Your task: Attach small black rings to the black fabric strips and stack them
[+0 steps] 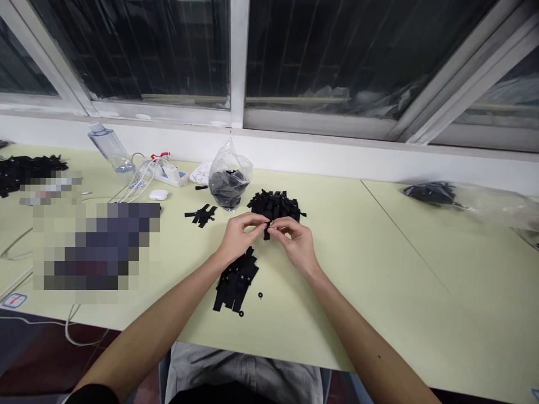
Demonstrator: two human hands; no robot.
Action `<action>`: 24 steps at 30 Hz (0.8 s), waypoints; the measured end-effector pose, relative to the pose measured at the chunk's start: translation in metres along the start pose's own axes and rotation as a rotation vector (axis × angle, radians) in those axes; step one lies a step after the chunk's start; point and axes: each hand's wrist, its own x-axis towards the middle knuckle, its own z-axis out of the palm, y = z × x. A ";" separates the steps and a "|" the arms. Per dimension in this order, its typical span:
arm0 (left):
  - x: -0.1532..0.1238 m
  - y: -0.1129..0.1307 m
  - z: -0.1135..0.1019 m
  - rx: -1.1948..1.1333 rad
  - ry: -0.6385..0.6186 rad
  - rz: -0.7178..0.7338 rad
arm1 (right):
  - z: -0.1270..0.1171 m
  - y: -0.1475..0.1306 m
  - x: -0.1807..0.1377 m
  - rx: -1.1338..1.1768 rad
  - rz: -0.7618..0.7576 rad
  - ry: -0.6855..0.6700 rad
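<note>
Head view: our left grip and right grip, both narrow, pinch small black strip near strip pile. Loose pinch could lose it among lookalikes; careless brush of forearm could knock ring off surface.

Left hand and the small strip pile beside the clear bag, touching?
Apart: head view shows bare tabletop between the left hand and the small strip pile.

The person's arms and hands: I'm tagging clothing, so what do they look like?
The left hand and right hand are gloveless, with no watch or bracelet visible. The forearms are bare; a black sleeve shows on the left arm, and a small spot marks the right forearm.
</note>
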 end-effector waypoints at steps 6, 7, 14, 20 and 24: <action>-0.001 0.000 0.000 0.013 -0.036 0.002 | 0.000 0.001 0.000 -0.004 -0.012 0.014; -0.001 -0.001 -0.001 0.012 -0.042 0.000 | 0.000 0.001 0.000 -0.005 -0.009 0.018; -0.002 -0.001 0.000 0.001 -0.072 -0.012 | -0.001 0.003 0.000 0.008 0.003 0.046; -0.002 0.003 0.000 0.034 -0.079 -0.012 | -0.001 0.005 0.001 0.012 0.037 0.048; -0.002 0.003 0.000 0.023 -0.092 -0.028 | 0.000 0.007 0.002 0.083 0.099 0.044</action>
